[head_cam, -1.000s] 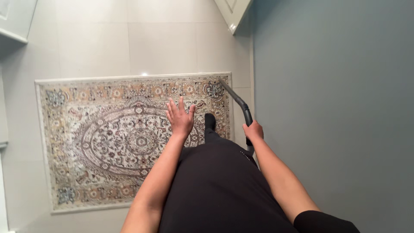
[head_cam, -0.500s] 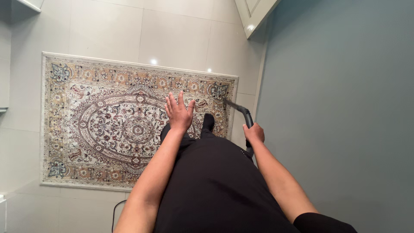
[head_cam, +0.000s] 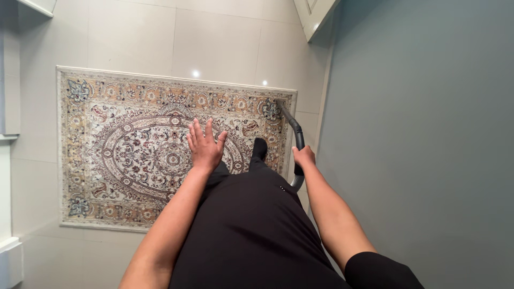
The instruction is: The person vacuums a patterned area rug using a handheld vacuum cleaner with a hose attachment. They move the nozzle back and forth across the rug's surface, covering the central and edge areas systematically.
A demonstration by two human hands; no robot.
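Observation:
My right hand (head_cam: 303, 157) grips the dark handle of a vacuum wand (head_cam: 292, 126), whose tube slants up to the far right corner of a patterned oval-medallion rug (head_cam: 128, 150). A ribbed grey hose (head_cam: 297, 182) curls below the hand. My left hand (head_cam: 204, 145) hovers over the rug with fingers spread, holding nothing. I stand on the rug's right part in black clothes, one black-socked foot (head_cam: 260, 149) showing.
A grey-blue wall (head_cam: 417, 134) runs along the right, close to the rug's edge. Pale glossy floor tiles (head_cam: 176, 43) surround the rug. A white cabinet corner (head_cam: 313, 16) sits at top, white furniture edges (head_cam: 8, 134) at the left.
The wand's tip swung back toward the rug's far right corner. My left hand drifted left over the rug, and the view shifted slightly.

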